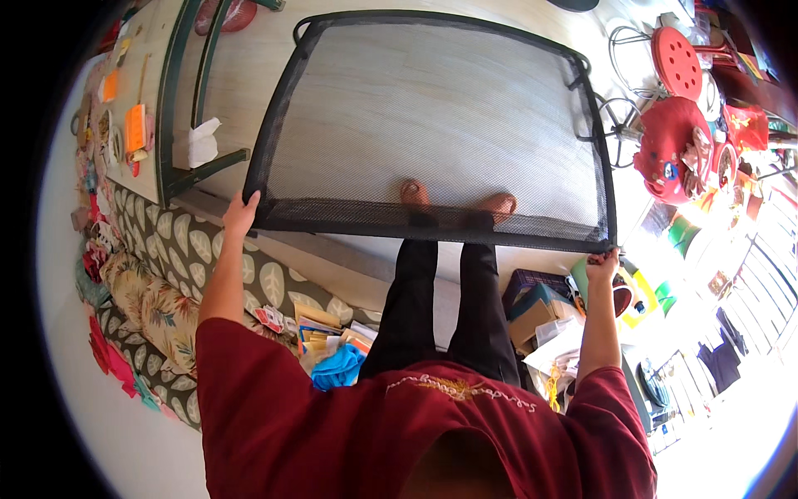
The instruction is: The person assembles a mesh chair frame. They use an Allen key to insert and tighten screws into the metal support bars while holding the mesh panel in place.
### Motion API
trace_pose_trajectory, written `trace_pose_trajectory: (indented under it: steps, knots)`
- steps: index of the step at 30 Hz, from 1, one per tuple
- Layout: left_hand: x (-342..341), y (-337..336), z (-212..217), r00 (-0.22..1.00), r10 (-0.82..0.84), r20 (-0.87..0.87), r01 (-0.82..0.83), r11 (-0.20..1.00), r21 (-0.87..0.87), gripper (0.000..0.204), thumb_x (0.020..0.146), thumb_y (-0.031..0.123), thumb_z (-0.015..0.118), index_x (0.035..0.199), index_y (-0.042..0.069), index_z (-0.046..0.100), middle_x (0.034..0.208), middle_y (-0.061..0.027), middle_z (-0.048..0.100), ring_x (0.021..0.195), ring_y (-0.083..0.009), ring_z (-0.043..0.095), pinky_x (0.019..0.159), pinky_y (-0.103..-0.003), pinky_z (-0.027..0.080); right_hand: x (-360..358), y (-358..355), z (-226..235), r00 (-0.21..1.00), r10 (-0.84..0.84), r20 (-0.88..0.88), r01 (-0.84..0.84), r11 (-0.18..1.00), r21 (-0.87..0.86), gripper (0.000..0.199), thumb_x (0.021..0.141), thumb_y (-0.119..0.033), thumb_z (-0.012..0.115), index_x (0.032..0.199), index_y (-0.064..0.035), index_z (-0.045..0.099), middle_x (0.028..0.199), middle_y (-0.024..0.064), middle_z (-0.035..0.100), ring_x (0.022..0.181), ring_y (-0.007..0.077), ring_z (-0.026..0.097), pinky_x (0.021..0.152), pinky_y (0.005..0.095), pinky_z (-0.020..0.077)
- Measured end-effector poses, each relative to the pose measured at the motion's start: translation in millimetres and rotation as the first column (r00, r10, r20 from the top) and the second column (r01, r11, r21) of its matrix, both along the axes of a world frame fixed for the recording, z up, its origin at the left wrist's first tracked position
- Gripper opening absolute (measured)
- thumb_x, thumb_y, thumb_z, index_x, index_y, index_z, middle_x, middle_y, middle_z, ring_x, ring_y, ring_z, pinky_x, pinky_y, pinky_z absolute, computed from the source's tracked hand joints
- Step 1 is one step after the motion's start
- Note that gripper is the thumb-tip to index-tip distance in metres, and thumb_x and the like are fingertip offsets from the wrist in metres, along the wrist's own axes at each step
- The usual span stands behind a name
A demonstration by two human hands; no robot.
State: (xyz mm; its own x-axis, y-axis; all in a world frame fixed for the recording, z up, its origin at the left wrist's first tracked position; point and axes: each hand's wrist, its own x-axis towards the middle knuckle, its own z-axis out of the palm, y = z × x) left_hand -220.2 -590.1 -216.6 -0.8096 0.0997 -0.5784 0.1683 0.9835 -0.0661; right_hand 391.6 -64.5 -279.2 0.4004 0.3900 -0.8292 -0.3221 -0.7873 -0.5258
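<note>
My fingers are curled shut on both near corners of a black mesh panel point(432, 116): the left hand point(239, 213) grips the near left corner, the right hand point(602, 264) pinches the near right one. The panel's near edge runs straight between my two grips and the mesh spreads away from them, held out flat above the floor. Just beyond my fingers, seen through the mesh, are my two feet point(455, 198) (toes blurred by the weave). Below my left hand lies a leaf-patterned cushion point(191, 258); beyond that hand stands a green-framed table point(179, 100). Far past my right fingers sits a red stool point(675, 60).
</note>
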Motion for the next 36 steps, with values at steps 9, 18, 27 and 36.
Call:
trace_pose_trajectory:
  steps: [9,18,27,36]
  knots:
    - [2.4,-19.0,-159.5,1.000,0.002,0.007,-0.002,1.000,0.011,0.046,0.093,0.027,0.049,0.133,0.005,0.042,0.124,-0.0222,0.055,0.115,-0.0395,0.051,0.096,-0.044,0.039,25.0,-26.1,-83.3,0.999,0.003,0.048,-0.002,1.000,-0.019,0.039,0.097,-0.049,0.036,0.081,-0.0171,0.052,0.061,-0.0039,0.047,0.046,0.0101,0.039,0.043,0.0240,0.0369]
    - [23.3,-82.3,-289.6,0.993,-0.002,-0.119,0.009,0.998,0.057,0.059,0.089,0.026,0.059,0.139,0.007,0.035,0.138,-0.0185,0.043,0.124,-0.0387,0.043,0.101,-0.045,0.036,42.3,-63.4,-219.5,0.989,-0.031,0.145,0.070,0.959,-0.273,0.046,0.094,-0.054,0.037,0.070,-0.0165,0.048,0.050,-0.0007,0.040,0.044,0.0137,0.038,0.043,0.0270,0.0363]
    - [139.2,14.1,-340.7,0.697,0.645,0.313,-0.708,0.689,0.157,0.104,0.078,0.043,0.072,0.149,0.007,0.006,0.154,-0.0137,0.008,0.140,-0.0295,0.018,0.106,-0.043,0.033,-12.9,-56.2,-348.5,0.992,-0.017,-0.123,-0.014,0.968,-0.252,0.048,0.094,-0.055,0.036,0.085,-0.0137,0.059,0.062,-0.0026,0.050,0.052,0.0107,0.042,0.050,0.0259,0.0405]
    - [118.0,34.6,-412.8,0.984,0.150,0.099,-0.168,0.964,0.206,0.101,0.074,0.050,0.072,0.147,0.006,0.018,0.152,-0.0220,0.012,0.140,-0.0371,0.014,0.110,-0.050,0.024,-31.3,-32.3,-377.9,0.995,0.105,0.003,-0.097,0.929,-0.357,0.050,0.094,-0.056,0.037,0.099,-0.0085,0.049,0.077,0.0064,0.054,0.053,0.0158,0.041,0.053,0.0289,0.0407]
